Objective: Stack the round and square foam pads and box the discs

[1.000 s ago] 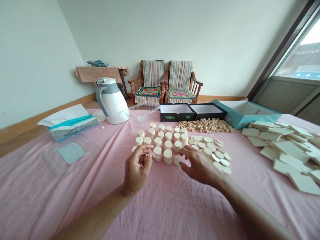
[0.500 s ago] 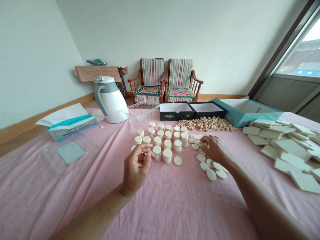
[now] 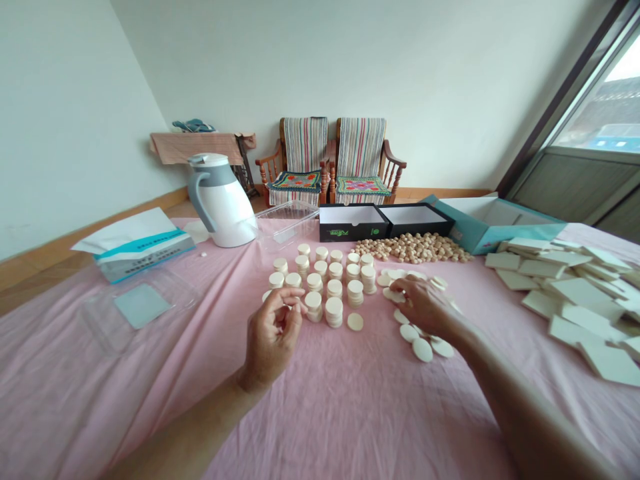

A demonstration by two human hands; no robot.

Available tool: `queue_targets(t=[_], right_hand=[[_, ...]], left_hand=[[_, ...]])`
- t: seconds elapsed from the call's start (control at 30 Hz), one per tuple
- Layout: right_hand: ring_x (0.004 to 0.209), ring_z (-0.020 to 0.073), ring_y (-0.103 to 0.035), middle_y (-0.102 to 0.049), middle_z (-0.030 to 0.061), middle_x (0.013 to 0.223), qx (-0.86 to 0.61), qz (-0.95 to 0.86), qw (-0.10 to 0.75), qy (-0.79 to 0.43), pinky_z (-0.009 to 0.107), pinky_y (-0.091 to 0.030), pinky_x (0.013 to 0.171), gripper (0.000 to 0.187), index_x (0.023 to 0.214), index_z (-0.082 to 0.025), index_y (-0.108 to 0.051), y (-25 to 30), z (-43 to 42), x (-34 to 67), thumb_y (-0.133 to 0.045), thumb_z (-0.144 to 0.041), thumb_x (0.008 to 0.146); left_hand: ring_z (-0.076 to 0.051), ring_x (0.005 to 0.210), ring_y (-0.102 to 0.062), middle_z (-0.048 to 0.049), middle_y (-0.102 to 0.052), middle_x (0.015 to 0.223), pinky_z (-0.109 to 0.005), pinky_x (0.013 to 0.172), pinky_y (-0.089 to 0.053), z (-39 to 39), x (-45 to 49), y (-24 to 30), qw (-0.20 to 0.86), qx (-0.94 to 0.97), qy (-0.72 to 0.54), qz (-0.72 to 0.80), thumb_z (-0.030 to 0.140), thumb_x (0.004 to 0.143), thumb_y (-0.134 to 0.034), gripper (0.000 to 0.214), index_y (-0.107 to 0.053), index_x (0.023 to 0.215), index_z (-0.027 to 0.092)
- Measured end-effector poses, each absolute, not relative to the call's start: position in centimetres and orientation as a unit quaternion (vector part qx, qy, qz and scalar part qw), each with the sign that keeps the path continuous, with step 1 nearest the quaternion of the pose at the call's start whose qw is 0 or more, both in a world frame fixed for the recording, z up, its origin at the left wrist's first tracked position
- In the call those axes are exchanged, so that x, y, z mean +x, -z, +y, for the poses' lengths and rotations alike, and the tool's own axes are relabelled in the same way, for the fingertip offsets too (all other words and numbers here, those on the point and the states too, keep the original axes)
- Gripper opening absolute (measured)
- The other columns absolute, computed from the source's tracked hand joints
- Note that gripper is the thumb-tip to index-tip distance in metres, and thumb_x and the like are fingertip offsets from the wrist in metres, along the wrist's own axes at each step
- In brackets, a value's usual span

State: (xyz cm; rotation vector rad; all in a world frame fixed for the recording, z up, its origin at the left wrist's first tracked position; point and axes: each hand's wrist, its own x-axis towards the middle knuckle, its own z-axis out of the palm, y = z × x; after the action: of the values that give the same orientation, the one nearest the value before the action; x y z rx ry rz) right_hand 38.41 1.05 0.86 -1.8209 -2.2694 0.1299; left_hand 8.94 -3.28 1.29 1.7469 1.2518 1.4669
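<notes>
A white jug (image 3: 223,203) stands at the far side of the pink cloth (image 3: 350,413), with a tissue box (image 3: 135,247) to its left and, nearer, what may be a clear plastic lid (image 3: 143,303). Two open black boxes (image 3: 353,223) sit side by side, a heap of small wooden beads (image 3: 413,249) just before them. Right of them lie an open teal box (image 3: 495,227) and scattered pale square tiles (image 3: 575,293). Two striped armchairs (image 3: 300,160) stand against the wall.
</notes>
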Motion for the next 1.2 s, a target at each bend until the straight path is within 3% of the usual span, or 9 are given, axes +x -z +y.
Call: queue_targets(t=[0.17, 0.33, 0.63, 0.77, 0.87, 1.0, 1.2], right_hand=[[0.073, 0.0167, -0.052, -0.059, 0.0048, 0.081, -0.628, -0.755, 0.188, -0.007, 0.027, -0.033, 0.064, 0.01, 0.082, -0.017, -0.061, -2.0, 0.2, 37.1, -0.056, -0.02, 0.074], [0.066, 0.0134, -0.05, -0.056, 0.002, 0.076, -0.564, -0.785, 0.251, -0.056, 0.026, -0.034, 0.061, 0.008, 0.077, -0.019, -0.056, -3.2, -1.9, 33.8, -0.053, -0.026, 0.078], [0.064, 0.0128, -0.05, -0.058, 0.0034, 0.082, -0.532, -0.817, 0.214, -0.054, 0.025, -0.032, 0.058, 0.007, 0.08, -0.018, -0.056, -1.5, -3.2, 30.6, -0.054, -0.025, 0.081], [0.066, 0.0136, -0.053, -0.059, 0.0032, 0.083, -0.559, -0.792, 0.236, -0.06, 0.026, -0.034, 0.06, 0.016, 0.086, -0.019, -0.06, -2.0, -2.4, 31.6, -0.053, -0.034, 0.085], [0.073, 0.016, -0.055, -0.061, 0.0046, 0.083, -0.608, -0.755, 0.244, -0.024, 0.027, -0.036, 0.064, 0.016, 0.087, -0.018, -0.063, -1.9, -1.0, 33.8, -0.052, -0.03, 0.085], [0.086, 0.02, -0.056, -0.063, 0.0075, 0.09, -0.644, -0.741, 0.19, -0.001, 0.028, -0.035, 0.071, 0.02, 0.095, -0.017, -0.066, -1.2, 0.6, 36.4, -0.052, -0.021, 0.082], [0.083, 0.0195, -0.055, -0.062, 0.0079, 0.094, -0.673, -0.73, 0.117, -0.002, 0.028, -0.032, 0.067, 0.021, 0.097, -0.018, -0.064, -1.4, 0.5, 36.1, -0.053, -0.027, 0.082]], left_hand=[[-0.001, 0.038, -0.042, 0.001, -0.061, 0.076, -0.015, 0.042, -0.038, -3.3, 8.9, -1.4, 0.264, 0.651, -0.543, 0.46, 0.024, 0.088, -0.052, 0.016, -0.056, 0.102, 0.016], [-0.002, 0.04, -0.042, 0.0005, -0.061, 0.077, -0.015, 0.044, -0.04, -3.3, 9.0, -1.5, 0.266, 0.65, -0.545, 0.458, 0.024, 0.088, -0.052, 0.016, -0.055, 0.102, 0.016], [-0.002, 0.04, -0.044, 0.0009, -0.061, 0.077, -0.016, 0.043, -0.039, -3.3, 8.8, -1.3, 0.266, 0.65, -0.542, 0.46, 0.025, 0.088, -0.053, 0.016, -0.056, 0.102, 0.017], [-0.002, 0.04, -0.044, 0.0001, -0.062, 0.078, -0.016, 0.043, -0.039, -3.2, 8.8, -1.3, 0.266, 0.648, -0.545, 0.461, 0.025, 0.088, -0.052, 0.017, -0.056, 0.103, 0.017], [-0.003, 0.042, -0.046, -0.0001, -0.062, 0.078, -0.016, 0.043, -0.039, -3.2, 8.9, -1.3, 0.266, 0.648, -0.543, 0.462, 0.025, 0.088, -0.053, 0.017, -0.056, 0.102, 0.016], [-0.005, 0.045, -0.05, 0.0003, -0.062, 0.074, -0.016, 0.045, -0.039, -3.3, 9.0, -1.4, 0.26, 0.652, -0.543, 0.46, 0.025, 0.087, -0.054, 0.015, -0.057, 0.099, 0.017], [-0.006, 0.048, -0.053, -0.0005, -0.062, 0.074, -0.016, 0.045, -0.04, -3.5, 9.1, -1.8, 0.263, 0.65, -0.541, 0.465, 0.027, 0.087, -0.053, 0.016, -0.056, 0.098, 0.016]])
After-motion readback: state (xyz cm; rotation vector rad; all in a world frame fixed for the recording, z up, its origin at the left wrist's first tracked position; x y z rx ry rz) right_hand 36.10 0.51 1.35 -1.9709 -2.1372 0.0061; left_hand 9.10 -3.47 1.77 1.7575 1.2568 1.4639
